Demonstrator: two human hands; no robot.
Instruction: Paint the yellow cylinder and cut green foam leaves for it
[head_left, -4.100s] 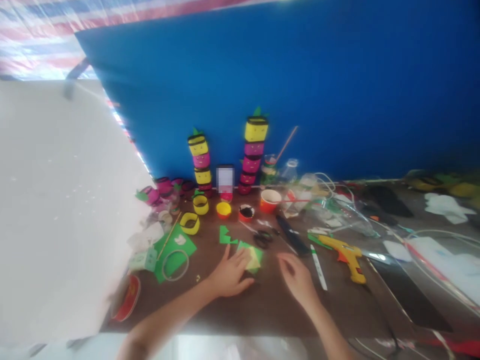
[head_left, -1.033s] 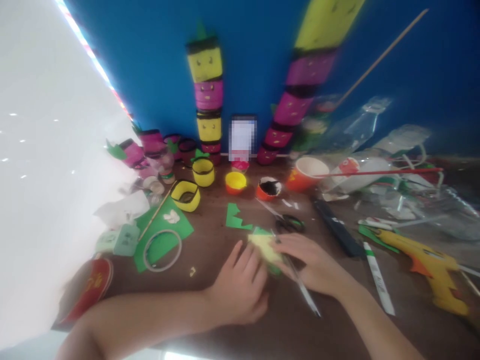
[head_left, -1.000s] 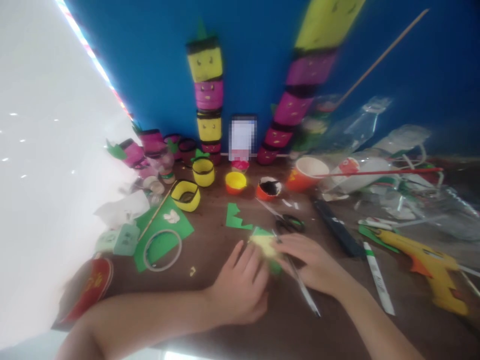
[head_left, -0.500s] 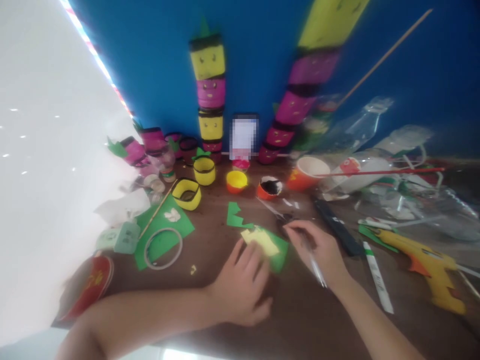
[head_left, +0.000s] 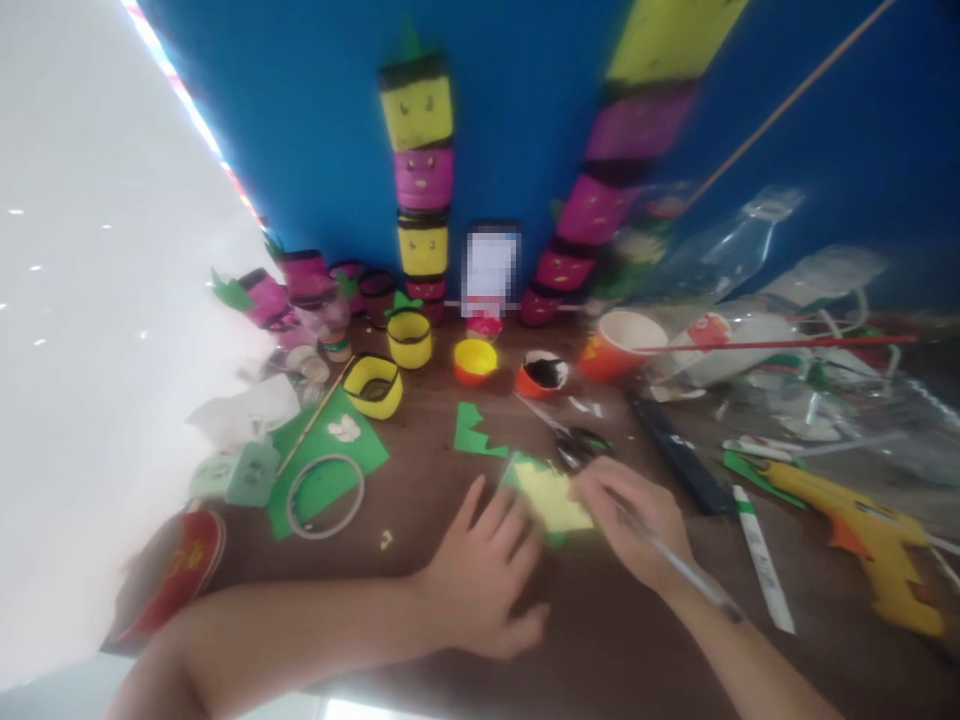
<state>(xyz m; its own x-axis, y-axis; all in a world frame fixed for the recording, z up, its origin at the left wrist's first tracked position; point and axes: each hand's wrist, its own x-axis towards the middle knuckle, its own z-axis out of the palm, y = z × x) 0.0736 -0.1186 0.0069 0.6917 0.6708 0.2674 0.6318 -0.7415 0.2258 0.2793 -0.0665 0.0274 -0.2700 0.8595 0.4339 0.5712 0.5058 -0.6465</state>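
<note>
Where yellow paper lies, scissors sit near.

Blue backdrop behind a brown table, white surface at left.

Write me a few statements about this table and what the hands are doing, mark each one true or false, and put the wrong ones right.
1. The left hand has its fingers spread by the yellow paper. True.
2. The pen is in the left hand. False: the right hand holds it.
3. The yellow paper overlaps green paper. True.
4. The glue gun is blue. False: it is mostly yellow, with an orange trigger.
5. The scissors lie on the table, not in a hand. True.
6. The marker stands upright. False: it lies flat on the table, left of the glue gun.
</note>
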